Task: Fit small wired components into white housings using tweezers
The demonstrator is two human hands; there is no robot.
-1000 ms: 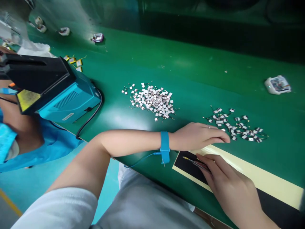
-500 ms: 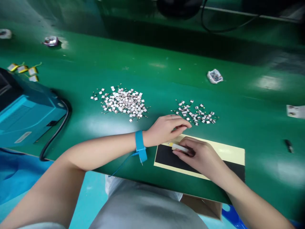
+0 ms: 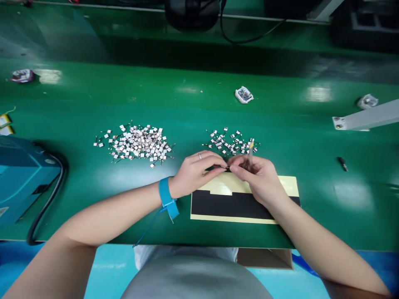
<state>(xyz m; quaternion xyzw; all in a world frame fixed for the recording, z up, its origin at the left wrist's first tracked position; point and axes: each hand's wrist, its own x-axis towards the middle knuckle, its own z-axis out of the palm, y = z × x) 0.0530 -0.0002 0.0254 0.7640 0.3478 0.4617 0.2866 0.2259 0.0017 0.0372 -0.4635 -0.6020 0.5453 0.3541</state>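
My left hand (image 3: 199,170), with a blue band at its wrist, has thumb and fingertips pinched on a tiny dark part (image 3: 227,167); its kind is too small to tell. Right beside it, my right hand (image 3: 258,172) has its fingers closed round a slim, pale, flat tool (image 3: 250,153) with a yellow end pointing up. The thumb and fingertip of that hand meet the tiny part as well. Beneath both hands lies a pale yellow sheet (image 3: 288,182) with a black adhesive-looking strip (image 3: 230,205), which has a rectangular notch in its upper edge.
A large pile of small white square parts with short leads (image 3: 140,141) lies left, a smaller pile (image 3: 230,141) behind my hands. A white-cased circuit unit (image 3: 244,95) sits farther back. A blue machine (image 3: 25,178) with a black cable stands left; a grey metal arm (image 3: 368,116) juts in right.
My hands have come together at the fingertips above the sheet's upper edge. The pale tool has swung from pointing left to pointing up. The camera view has shifted right.
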